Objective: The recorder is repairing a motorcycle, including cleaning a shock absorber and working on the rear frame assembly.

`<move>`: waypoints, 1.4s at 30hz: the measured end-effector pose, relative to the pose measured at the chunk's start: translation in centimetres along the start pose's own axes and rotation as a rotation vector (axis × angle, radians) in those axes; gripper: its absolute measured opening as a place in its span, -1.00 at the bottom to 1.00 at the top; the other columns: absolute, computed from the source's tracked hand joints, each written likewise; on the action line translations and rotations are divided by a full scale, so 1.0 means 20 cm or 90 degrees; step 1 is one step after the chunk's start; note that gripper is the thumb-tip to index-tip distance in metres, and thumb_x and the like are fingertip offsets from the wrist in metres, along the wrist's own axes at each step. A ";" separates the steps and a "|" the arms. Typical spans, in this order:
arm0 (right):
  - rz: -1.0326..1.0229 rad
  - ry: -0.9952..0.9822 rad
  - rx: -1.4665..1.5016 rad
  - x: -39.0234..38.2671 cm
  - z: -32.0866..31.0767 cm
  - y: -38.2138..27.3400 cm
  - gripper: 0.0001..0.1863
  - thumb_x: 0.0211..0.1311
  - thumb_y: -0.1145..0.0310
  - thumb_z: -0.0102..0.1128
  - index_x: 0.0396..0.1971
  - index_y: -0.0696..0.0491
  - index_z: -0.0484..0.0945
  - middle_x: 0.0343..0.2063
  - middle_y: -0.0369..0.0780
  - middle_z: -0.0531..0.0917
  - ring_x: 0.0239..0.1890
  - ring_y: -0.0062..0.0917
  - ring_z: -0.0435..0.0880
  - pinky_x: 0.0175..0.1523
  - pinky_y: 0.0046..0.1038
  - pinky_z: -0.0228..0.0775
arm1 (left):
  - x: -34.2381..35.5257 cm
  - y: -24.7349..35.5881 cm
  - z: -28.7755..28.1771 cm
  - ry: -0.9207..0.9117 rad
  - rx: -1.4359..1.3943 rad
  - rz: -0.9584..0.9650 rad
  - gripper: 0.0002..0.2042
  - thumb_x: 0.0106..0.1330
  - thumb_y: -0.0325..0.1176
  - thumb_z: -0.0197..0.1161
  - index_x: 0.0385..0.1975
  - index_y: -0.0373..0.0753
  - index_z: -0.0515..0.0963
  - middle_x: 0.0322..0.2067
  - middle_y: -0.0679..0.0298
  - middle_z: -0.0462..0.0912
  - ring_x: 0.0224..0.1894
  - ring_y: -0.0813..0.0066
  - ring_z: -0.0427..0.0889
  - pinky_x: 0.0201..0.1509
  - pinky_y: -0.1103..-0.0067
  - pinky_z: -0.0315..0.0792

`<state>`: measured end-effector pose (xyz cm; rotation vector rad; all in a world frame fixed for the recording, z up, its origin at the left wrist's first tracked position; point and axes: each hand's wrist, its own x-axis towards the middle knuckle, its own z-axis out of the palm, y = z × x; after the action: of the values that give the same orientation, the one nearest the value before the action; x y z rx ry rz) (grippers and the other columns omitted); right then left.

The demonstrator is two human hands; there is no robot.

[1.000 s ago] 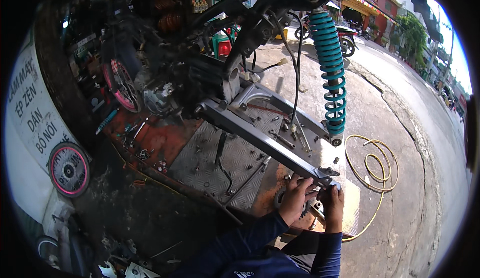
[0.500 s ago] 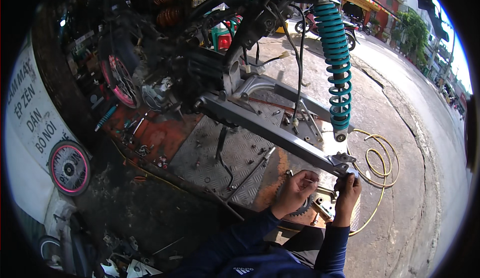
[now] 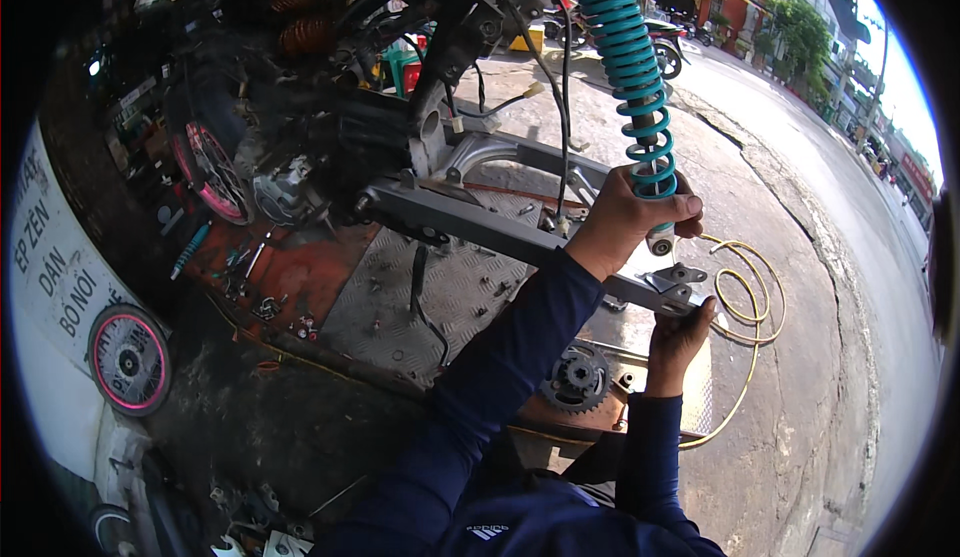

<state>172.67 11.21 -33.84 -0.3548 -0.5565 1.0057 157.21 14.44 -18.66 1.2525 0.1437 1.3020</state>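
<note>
A shock absorber with a teal coil spring [image 3: 622, 62] hangs from the dark motorcycle frame [image 3: 465, 42]. My left hand [image 3: 628, 219] is wrapped round its lower coils, and the bottom mounting eye shows just below the fingers. Under it lies the rear end of the grey swingarm [image 3: 480, 221], with a small bracket on top. My right hand [image 3: 680, 345] grips that end, thumb up along its side and fingers partly hidden. The shock's eye and the bracket are apart.
A toothed sprocket [image 3: 577, 377] lies on the low metal platform [image 3: 400, 307], among several small bolts and tools. A yellow hose [image 3: 752, 302] is coiled on the ground at right. A pink-rimmed wheel [image 3: 130, 359] leans by a white sign at left.
My left hand has risen from beside the swingarm end to the shock's lower coils and closed on them. My right hand stays at the swingarm end. The whole view has shifted slightly.
</note>
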 end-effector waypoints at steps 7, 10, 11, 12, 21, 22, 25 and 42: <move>-0.187 0.043 -0.228 0.11 0.03 -0.05 -0.47 0.39 -0.05 -0.03 -0.29 0.22 0.51 -0.51 -0.20 0.58 -0.48 -0.55 0.59 -0.35 -0.55 0.45 | 0.08 -0.04 0.00 -0.075 -0.129 0.083 -0.73 0.18 -0.27 0.33 -0.24 -0.27 0.48 -0.54 0.18 0.57 -0.49 0.34 0.64 -0.39 0.40 0.60; -0.255 0.007 -0.164 0.14 0.12 -0.06 -0.41 0.41 -0.09 -0.12 -0.23 0.25 0.51 -0.40 -0.13 0.60 -0.33 -0.47 0.61 -0.20 -0.48 0.46 | 0.07 -0.05 0.06 0.031 -0.077 0.091 -0.78 0.17 -0.30 0.33 -0.31 -0.27 0.50 -0.58 0.20 0.55 -0.54 0.39 0.60 -0.46 0.49 0.52; -0.173 0.004 -0.085 0.14 0.14 -0.08 -0.38 0.41 -0.11 -0.18 -0.15 0.24 0.51 -0.28 -0.12 0.58 -0.18 -0.41 0.57 -0.03 -0.39 0.40 | 0.07 -0.05 0.08 0.095 -0.054 0.115 -0.83 0.15 -0.35 0.34 -0.40 -0.27 0.51 -0.61 0.23 0.53 -0.59 0.43 0.57 -0.50 0.54 0.45; -0.190 -0.023 -0.089 0.14 0.17 -0.09 -0.38 0.41 -0.11 -0.18 -0.15 0.24 0.51 -0.28 -0.12 0.58 -0.18 -0.41 0.57 -0.03 -0.39 0.40 | 0.07 -0.06 0.11 0.094 -0.054 0.119 -0.83 0.15 -0.35 0.34 -0.40 -0.27 0.51 -0.61 0.23 0.53 -0.59 0.43 0.57 -0.50 0.54 0.45; -0.093 -0.022 0.201 0.14 0.29 -0.17 -0.55 0.36 -0.06 -0.03 -0.20 0.06 0.53 -0.26 -0.20 0.56 -0.14 -0.45 0.52 0.01 -0.35 0.40 | 0.12 -0.08 0.22 0.150 -0.125 0.125 -0.90 0.13 -0.48 0.27 -0.48 -0.22 0.45 -0.64 0.30 0.45 -0.64 0.51 0.46 -0.53 0.52 0.39; -0.101 -0.025 0.197 0.14 0.29 -0.17 -0.55 0.36 -0.06 -0.03 -0.20 0.06 0.53 -0.26 -0.20 0.56 -0.14 -0.45 0.52 0.01 -0.35 0.40 | 0.13 -0.09 0.22 0.137 -0.152 0.115 -0.91 0.14 -0.49 0.24 -0.48 -0.22 0.45 -0.64 0.30 0.45 -0.64 0.52 0.45 -0.53 0.51 0.37; -0.086 -0.003 0.205 0.15 0.30 -0.18 -0.65 0.34 0.00 0.06 -0.28 0.01 0.54 -0.33 -0.26 0.57 -0.18 -0.52 0.53 -0.02 -0.40 0.41 | 0.15 -0.09 0.19 0.050 -0.172 0.117 -0.89 0.14 -0.47 0.21 -0.52 -0.21 0.39 -0.65 0.30 0.41 -0.64 0.53 0.42 -0.54 0.53 0.34; -0.073 -0.019 0.186 0.14 0.33 -0.19 -0.71 0.33 0.07 0.09 -0.41 -0.02 0.53 -0.46 -0.29 0.53 -0.24 -0.50 0.54 -0.04 -0.31 0.42 | 0.12 -0.10 0.24 0.171 -0.102 0.114 -0.87 0.17 -0.41 0.26 -0.46 -0.27 0.45 -0.66 0.25 0.51 -0.70 0.49 0.48 -0.61 0.57 0.39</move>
<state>172.62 11.96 -25.78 -0.0481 -0.4440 0.9671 162.67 13.83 -16.85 0.9675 0.1169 1.6027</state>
